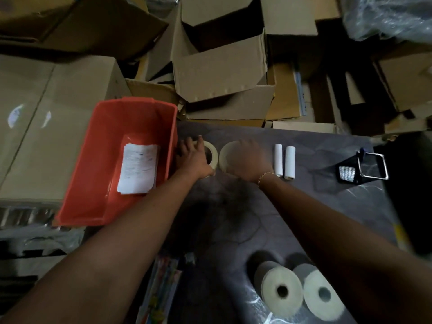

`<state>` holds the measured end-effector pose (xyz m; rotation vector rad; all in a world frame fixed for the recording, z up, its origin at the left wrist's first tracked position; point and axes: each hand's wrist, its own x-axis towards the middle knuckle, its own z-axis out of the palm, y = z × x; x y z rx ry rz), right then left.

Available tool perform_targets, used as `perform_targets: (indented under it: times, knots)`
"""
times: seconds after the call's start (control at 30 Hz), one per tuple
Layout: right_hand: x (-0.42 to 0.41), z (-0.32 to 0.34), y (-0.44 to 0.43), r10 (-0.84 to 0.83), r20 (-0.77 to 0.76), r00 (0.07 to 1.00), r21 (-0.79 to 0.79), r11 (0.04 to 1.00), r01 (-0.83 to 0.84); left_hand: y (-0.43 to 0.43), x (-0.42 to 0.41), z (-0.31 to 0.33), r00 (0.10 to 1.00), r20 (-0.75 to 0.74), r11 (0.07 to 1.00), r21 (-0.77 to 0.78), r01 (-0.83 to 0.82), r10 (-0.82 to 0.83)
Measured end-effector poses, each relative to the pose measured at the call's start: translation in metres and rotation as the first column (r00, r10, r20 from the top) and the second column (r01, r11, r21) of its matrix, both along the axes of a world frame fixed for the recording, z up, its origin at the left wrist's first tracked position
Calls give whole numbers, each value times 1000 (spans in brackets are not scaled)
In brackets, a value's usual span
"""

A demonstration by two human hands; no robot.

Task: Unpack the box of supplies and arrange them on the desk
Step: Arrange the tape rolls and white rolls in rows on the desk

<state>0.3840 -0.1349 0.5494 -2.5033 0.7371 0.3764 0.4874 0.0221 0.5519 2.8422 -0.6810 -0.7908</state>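
Note:
An orange plastic box (98,160) stands at the desk's left edge with a stack of printed papers (138,168) inside. Two rolls of cream tape lie flat side by side on the grey desk (327,202). My left hand (192,156) lies over the left tape roll (213,153), fingers curled round its far-left rim. My right hand (250,157) covers the right tape roll (227,153), fingers bent over its top. Two small white paper rolls (284,161) lie just right of my right hand.
Two large paper rolls (301,293) stand at the desk's near edge. A black mesh holder with a metal frame (361,168) sits at the right. Open cardboard boxes (222,66) crowd the space behind the desk, and a closed carton (46,127) sits left of the orange box.

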Motion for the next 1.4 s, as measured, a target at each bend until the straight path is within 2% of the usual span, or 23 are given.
perform_targets:
  times: [0.07,0.13,0.2,0.27,0.3,0.37,0.47,0.53,0.6,0.7,0.87,1.07,1.17,1.4]
  knots:
    - [-12,3,-9,-42,78,996,-37,998,45,-2,-6,2,993,78,995,-41,91,-88]
    - [-29,5,-23,-124,151,981,-65,989,135,-11,-19,8,967,206,970,-157,186,-152]
    - [-51,5,-40,-205,178,962,-86,971,223,-25,-37,14,934,306,919,-284,273,-183]
    - [-72,3,-58,-281,163,946,-91,950,298,-48,-58,15,906,337,850,-368,378,-257]
    - [-80,1,-67,-314,147,938,-81,941,328,-62,-69,15,902,307,818,-401,413,-305]
    - [-89,-4,-82,-350,76,934,-37,935,353,-93,-90,10,910,151,803,-430,412,-386]
    - [-96,-13,-93,-258,-48,965,-8,966,258,-135,-114,-3,922,-135,893,-332,304,-364]
    - [-101,-15,-94,-184,-104,977,-13,983,184,-151,-121,-13,908,-261,932,-244,268,-329]
    - [-111,-14,-95,-161,-115,980,-34,987,158,-155,-126,-21,898,-255,930,-184,318,-357]
    - [-133,-15,-95,-135,-114,984,-17,991,134,-146,-143,-24,903,-209,922,-186,340,-375]
    - [-187,-2,-86,-88,-145,985,91,991,102,-125,-183,-13,920,-272,951,-210,229,-281]
    - [-272,39,-109,-228,42,973,213,953,214,-130,-252,29,936,-296,915,-399,60,-190]
    - [-329,57,-129,-263,106,959,245,942,231,-145,-301,49,922,-317,898,-436,65,-221]
    - [-459,65,-137,-327,133,935,266,921,284,-159,-422,60,884,-365,873,-479,90,-292]
